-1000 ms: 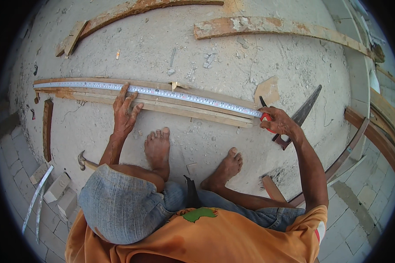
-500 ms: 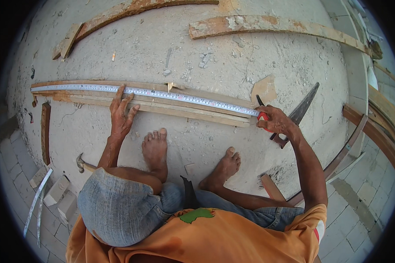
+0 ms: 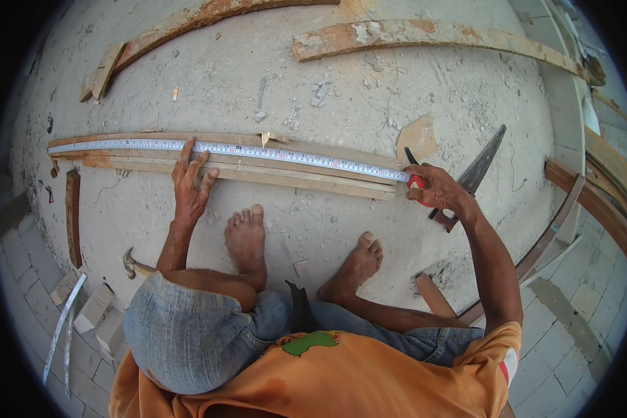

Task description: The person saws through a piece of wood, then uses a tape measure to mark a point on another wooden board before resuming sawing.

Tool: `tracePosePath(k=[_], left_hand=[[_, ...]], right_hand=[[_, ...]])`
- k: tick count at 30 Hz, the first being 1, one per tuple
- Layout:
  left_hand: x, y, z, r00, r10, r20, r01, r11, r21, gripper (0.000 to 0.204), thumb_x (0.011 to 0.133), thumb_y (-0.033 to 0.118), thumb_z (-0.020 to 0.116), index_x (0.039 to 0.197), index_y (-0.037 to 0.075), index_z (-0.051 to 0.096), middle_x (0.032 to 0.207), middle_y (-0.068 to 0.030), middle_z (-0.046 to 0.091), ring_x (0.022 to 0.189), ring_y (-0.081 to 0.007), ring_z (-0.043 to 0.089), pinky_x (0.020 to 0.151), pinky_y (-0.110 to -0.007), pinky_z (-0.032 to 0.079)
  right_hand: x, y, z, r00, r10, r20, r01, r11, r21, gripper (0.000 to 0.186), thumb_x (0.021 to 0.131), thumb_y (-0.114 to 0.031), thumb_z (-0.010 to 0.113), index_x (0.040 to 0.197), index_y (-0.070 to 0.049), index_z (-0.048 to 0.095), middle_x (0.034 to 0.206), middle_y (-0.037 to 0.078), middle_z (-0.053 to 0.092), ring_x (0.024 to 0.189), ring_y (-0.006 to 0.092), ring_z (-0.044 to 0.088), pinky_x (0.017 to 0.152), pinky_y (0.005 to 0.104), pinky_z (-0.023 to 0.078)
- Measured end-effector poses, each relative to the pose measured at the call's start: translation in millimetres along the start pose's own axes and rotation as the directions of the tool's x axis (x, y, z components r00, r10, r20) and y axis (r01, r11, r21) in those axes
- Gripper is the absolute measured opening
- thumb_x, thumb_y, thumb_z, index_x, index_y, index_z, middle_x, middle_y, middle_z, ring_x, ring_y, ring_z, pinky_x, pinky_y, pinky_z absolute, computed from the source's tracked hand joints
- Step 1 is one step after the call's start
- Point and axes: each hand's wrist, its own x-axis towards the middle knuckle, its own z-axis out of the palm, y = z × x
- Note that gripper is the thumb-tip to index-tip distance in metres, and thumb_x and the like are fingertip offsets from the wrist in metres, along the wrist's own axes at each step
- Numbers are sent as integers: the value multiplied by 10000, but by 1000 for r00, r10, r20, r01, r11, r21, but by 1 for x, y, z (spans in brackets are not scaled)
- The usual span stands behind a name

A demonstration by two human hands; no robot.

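The left hand [image 3: 190, 184] lies flat, fingers spread, pressing the tape measure [image 3: 258, 150] onto the long wooden plank [image 3: 272, 171] stretched across the concrete floor [image 3: 258, 63]. The right hand [image 3: 439, 189] has its fingers clamped on the tape's red case [image 3: 416, 182] at the plank's right end, beside a handsaw [image 3: 477, 171].

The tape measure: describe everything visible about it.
The tape measure is a pale, marked blade pulled out long and lying flat along the wooden plank. The left hand presses it down near mid-length with spread fingers. The right hand holds its red case, mostly hidden, at the plank's right end. Its far end reaches the plank's left tip.
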Motion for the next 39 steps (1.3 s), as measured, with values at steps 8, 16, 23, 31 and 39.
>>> tracePosePath(k=[8, 16, 23, 31, 39], left_hand=[[0, -1, 0, 1000, 15, -7, -15, 1000, -2, 443, 882, 273, 690, 1238, 20, 617, 1508, -181, 375, 1379, -341, 361, 1111, -490, 270], [1, 0, 0, 1000, 3, -1, -3, 1000, -5, 434, 878, 262, 692, 1233, 24, 619, 1507, -183, 377, 1382, -341, 359, 1111, -493, 269], [0, -2, 1, 1000, -7, 11, 7, 1000, -7, 430, 878, 261, 690, 1234, 30, 618, 1516, -179, 364, 1388, -338, 348, 1118, -493, 257], [-1, -3, 0, 1000, -6, 15, 6, 1000, -4, 429, 883, 278, 685, 1236, 43, 619, 1517, -178, 363, 1392, -337, 342, 1118, -497, 255], [1, -2, 0, 1000, 13, 11, -13, 1000, 18, 426, 887, 280, 682, 1233, 39, 619, 1514, -177, 367, 1387, -341, 350, 1112, -501, 266]], right_hand=[[-1, -5, -1, 998, 66, 9, -66, 996, 55, 604, 699, -228, 767, 1252, -39, 617, 999, 122, 657, 838, 223, 619, 752, 368, 511], [-1, -1, 2, 999, 47, 9, -47, 998, 45, 590, 703, -203, 764, 1247, -32, 615, 1029, 125, 661, 878, 214, 623, 796, 359, 516], [1, 0, 1, 999, 34, 18, -34, 998, 44, 574, 711, -187, 759, 1238, -17, 611, 1020, 119, 661, 879, 211, 620, 800, 348, 513], [0, 4, 4, 1000, -3, -8, 4, 993, 115, 549, 681, -253, 703, 1184, -42, 637, 964, 185, 649, 886, 310, 622, 819, 408, 486], [1, 3, 3, 1000, 22, -8, -22, 997, 79, 538, 689, -256, 704, 1183, -54, 640, 990, 180, 649, 919, 309, 620, 839, 407, 485]])
